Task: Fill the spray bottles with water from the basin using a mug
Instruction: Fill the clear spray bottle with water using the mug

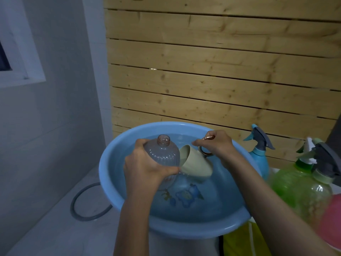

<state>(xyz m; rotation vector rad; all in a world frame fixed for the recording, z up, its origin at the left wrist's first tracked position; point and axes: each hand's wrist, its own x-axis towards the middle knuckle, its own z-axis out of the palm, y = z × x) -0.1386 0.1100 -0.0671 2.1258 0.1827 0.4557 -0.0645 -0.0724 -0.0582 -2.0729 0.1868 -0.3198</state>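
Observation:
A blue basin [110,182] holds water. Over it my left hand [145,167] grips a clear ribbed spray bottle [164,154] whose neck is open with no cap on it. My right hand [215,145] holds a pale green mug [195,163] by its copper-coloured handle. The mug is tipped to the left, its mouth against the bottle's side and its base close to the water.
To the right of the basin stand a blue spray bottle [260,156], a green one [291,180] and a clear one [321,193], all with trigger heads. A wooden slat wall rises behind. A grey hose [77,204] loops on the floor at the left.

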